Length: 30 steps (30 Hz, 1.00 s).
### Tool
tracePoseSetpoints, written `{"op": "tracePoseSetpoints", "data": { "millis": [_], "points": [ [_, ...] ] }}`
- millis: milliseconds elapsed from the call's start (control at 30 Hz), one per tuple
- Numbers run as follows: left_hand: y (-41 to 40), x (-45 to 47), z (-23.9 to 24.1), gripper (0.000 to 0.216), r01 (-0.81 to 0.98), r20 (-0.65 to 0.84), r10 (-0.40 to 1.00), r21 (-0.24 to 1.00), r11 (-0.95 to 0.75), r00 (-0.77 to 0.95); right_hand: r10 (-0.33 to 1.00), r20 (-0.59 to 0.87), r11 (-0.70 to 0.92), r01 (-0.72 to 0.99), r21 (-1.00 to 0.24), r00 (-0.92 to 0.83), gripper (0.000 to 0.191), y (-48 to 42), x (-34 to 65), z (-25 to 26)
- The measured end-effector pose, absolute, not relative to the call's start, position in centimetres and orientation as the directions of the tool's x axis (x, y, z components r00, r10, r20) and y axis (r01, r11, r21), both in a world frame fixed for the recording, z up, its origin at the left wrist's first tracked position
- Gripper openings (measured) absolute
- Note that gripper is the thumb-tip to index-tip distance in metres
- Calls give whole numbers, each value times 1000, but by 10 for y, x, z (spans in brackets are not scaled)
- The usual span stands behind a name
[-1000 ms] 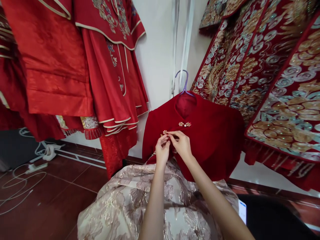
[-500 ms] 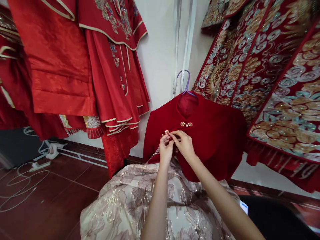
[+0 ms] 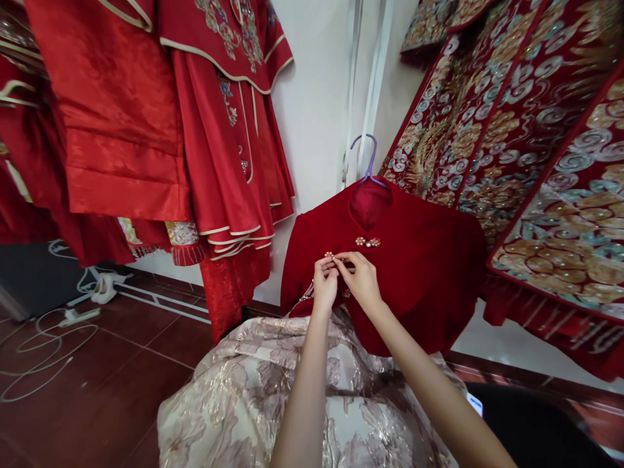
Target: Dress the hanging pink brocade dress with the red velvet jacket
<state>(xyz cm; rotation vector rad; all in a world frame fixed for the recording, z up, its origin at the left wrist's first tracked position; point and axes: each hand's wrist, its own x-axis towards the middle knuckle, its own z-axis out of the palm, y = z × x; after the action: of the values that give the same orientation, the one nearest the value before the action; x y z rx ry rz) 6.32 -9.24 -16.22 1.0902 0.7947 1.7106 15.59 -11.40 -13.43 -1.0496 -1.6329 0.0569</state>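
Observation:
A dark red velvet jacket (image 3: 419,273) hangs in front of me on a purple hanger (image 3: 371,159). Below its collar sits a flower-shaped, beaded frog button (image 3: 368,242), fastened across the opening. Lower down, my left hand (image 3: 325,284) pinches the jacket front beside a second flower frog button (image 3: 329,255). My right hand (image 3: 359,278) meets it there, thumb and forefinger pinched together at the same fastening. The small piece between the fingertips is mostly hidden by them. A patterned pale gold fabric (image 3: 244,383) lies under my forearms, below the jacket.
Red garments (image 3: 219,149) with cream piping hang at the left. Heavily embroidered red garments (image 3: 550,162) hang at the right. White cables (image 3: 49,351) and a rack's base (image 3: 160,305) are on the tiled floor. A lit phone (image 3: 474,403) lies at the lower right.
The view has shifted slightly, so the scene sits a little further right. Both hands stay at the same fastening, with only small finger movements.

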Motion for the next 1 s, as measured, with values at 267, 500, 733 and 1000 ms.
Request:
{"op": "tracePoseSetpoints", "data": {
  "millis": [267, 500, 733, 1000],
  "points": [
    [-97, 65, -157, 21, -393, 258, 954, 870, -299, -156, 678, 735, 627, 522, -578, -1, 24, -112, 159, -131],
    [-94, 31, -173, 17, -284, 201, 948, 920, -268, -246, 793, 591, 488, 427, -761, 147, 29, -153, 181, -155],
    [-103, 15, -179, 7, 46, -12, 1000, 999, 11, 27, 891, 429, 304, 505, -808, 150, 25, -163, 203, -196],
    [-104, 11, -184, 8, 32, -148, 981, 989, 145, 122, 868, 473, 355, 476, -805, 152, 23, -149, 181, -214]
  ]
}}
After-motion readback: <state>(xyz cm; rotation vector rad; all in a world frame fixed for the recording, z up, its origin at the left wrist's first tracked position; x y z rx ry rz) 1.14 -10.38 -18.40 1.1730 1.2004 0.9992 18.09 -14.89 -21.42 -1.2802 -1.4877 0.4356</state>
